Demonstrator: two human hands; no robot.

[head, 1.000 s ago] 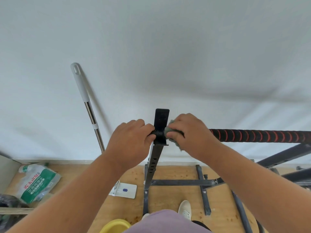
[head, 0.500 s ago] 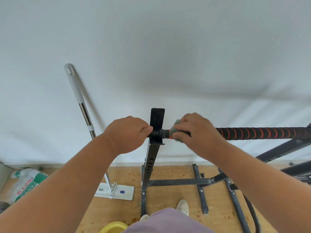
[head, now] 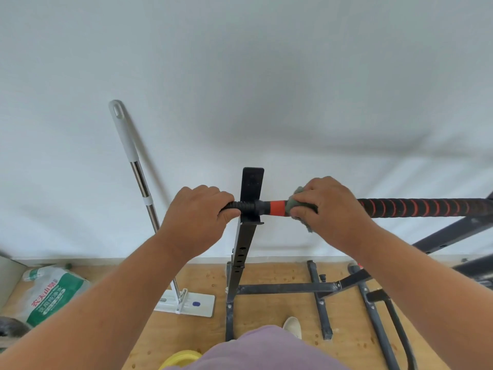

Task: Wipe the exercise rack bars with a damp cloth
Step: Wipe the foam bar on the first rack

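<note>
A horizontal rack bar [head: 416,207], wrapped in black grip with red spiral stripes, runs right from a black upright post [head: 244,244]. An orange band [head: 277,207] shows on the bar just right of the post. My right hand [head: 324,206] presses a grey-green cloth [head: 296,205] around the bar, right of that band. My left hand [head: 198,217] grips the bar's short black end, left of the post.
A mop [head: 138,177] leans on the white wall at left, its flat head [head: 186,303] on the wooden floor. A green-and-white bag [head: 50,295] lies at far left. Black base bars [head: 320,297] of the rack spread over the floor. A yellow rim [head: 181,359] shows at the bottom.
My right hand has slid the cloth to the right along the bar, uncovering the orange band beside the post. My left hand stays on the bar end.
</note>
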